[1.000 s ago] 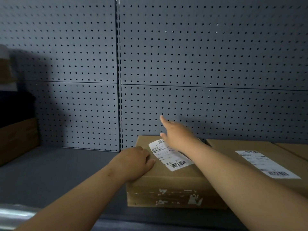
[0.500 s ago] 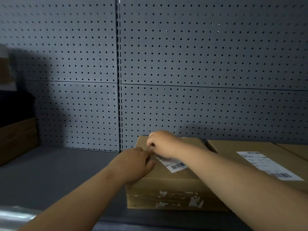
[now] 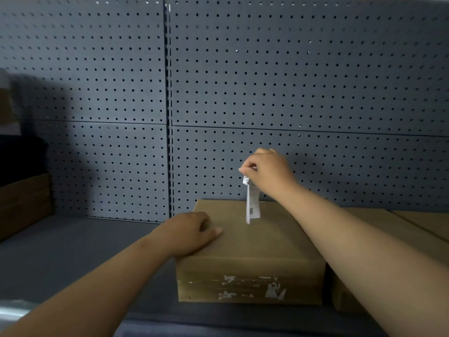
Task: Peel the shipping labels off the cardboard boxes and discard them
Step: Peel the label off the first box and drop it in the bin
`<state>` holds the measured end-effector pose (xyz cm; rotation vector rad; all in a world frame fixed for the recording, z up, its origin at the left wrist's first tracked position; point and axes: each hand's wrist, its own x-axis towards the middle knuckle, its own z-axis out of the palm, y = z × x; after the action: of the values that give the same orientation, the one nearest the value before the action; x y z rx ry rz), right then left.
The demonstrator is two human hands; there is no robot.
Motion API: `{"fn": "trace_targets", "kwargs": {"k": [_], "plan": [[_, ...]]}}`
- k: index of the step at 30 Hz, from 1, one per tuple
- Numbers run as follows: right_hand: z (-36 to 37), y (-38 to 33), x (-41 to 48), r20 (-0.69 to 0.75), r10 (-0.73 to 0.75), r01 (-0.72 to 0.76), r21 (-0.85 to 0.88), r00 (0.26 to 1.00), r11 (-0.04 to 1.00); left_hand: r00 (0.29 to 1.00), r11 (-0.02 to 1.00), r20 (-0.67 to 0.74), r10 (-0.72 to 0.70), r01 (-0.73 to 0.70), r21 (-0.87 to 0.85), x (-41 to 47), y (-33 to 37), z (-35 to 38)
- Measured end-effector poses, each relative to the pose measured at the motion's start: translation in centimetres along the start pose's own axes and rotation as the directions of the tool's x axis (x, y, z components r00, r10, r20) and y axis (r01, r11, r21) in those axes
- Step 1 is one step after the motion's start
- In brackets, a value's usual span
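right hand (image 3: 268, 172) pinches the shipping label (image 3: 252, 203), hanging clear above the cardboard box (image 3: 250, 244) at the shelf's front edge; left hand (image 3: 188, 233) lies flat, empty, on the box top. this label is peeled, not discarded; neighbouring boxes (image 3: 398, 229) likely remain.

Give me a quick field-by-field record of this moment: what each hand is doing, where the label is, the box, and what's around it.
right hand: right hand raised above the box, pinching the top of the label
label: white shipping label hangs from the pinch; whether its lower end is free of the box top cannot be told
left hand: left hand pressed flat on the box's near left top corner
box: cardboard box on the grey shelf, torn paper scraps on its front face
neighbour: second box to its right, mostly behind the right forearm
backdrop: grey pegboard
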<state>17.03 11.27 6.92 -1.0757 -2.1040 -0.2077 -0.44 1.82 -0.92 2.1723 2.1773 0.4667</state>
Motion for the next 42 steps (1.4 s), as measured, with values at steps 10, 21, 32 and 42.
{"fn": "trace_targets", "kwargs": {"k": [10,21,32,42], "plan": [[-1.8,-3.1,-1.8,0.023,0.011,-0.019,0.369,1.000,0.929,0.971,0.614,-0.223,-0.084,-0.125,-0.779,0.7,5.0,-2.1],[-0.5,-2.7,-4.1,0.138,-0.028,-0.051,0.532,0.990,0.845,0.982,0.222,-0.103,-0.157,-0.067,-0.973,1.4,5.8,-2.7],[-0.4,2.0,-4.4,0.449,0.089,-0.199,0.205,0.889,0.958,0.802,0.833,-0.493,-0.337,0.009,-0.554,3.3,0.0,-2.6],[1.4,0.8,-5.2,0.690,-0.104,0.070,0.076,0.716,0.995,0.886,0.993,-0.449,0.116,-0.091,0.076,2.3,-1.1,-0.7]]}}
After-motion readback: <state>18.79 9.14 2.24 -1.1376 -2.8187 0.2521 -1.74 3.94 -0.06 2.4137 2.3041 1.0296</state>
